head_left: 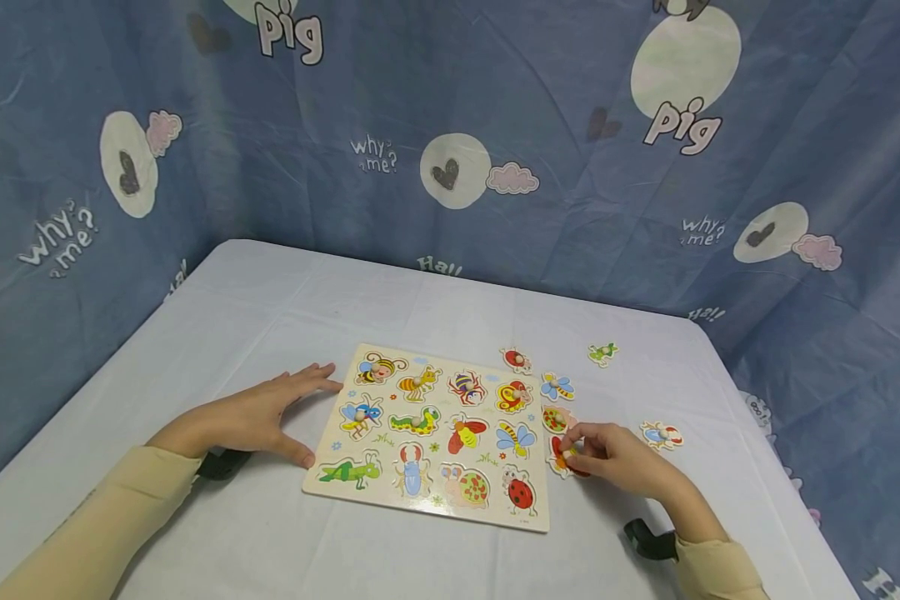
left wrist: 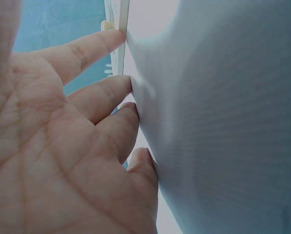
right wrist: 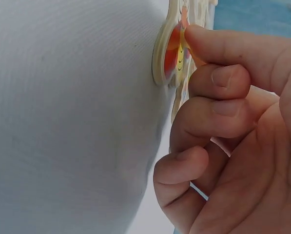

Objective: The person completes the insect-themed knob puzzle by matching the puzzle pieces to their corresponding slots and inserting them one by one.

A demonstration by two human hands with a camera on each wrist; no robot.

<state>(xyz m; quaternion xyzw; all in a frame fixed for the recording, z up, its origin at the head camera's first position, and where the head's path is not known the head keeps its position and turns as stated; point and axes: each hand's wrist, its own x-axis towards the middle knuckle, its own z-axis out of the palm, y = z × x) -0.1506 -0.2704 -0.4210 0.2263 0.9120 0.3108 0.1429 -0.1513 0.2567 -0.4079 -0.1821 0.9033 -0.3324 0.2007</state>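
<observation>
A wooden insect puzzle board (head_left: 436, 447) lies on the white table. My left hand (head_left: 258, 412) is at its left side, fingers spread, thumb and fingertips touching the edge; the left wrist view shows this palm (left wrist: 43, 141) with straight fingers. To the right of the board, my right hand (head_left: 621, 458) pinches a red-winged insect puzzle piece (head_left: 558, 460) by its knob. In the right wrist view that piece (right wrist: 170, 53) stays close to the cloth, and the other fingers are curled. Fingers partly hide it. A snail piece (head_left: 556, 419) lies just beyond it.
Loose pieces lie right of the board: a ladybug (head_left: 517, 360), a dragonfly (head_left: 557, 387), a green grasshopper (head_left: 603, 354) and a stag beetle (head_left: 662, 435). Knobbed pieces, such as the caterpillar (head_left: 414, 421), sit in the upper recesses. A blue printed curtain (head_left: 555, 242) hangs behind the table.
</observation>
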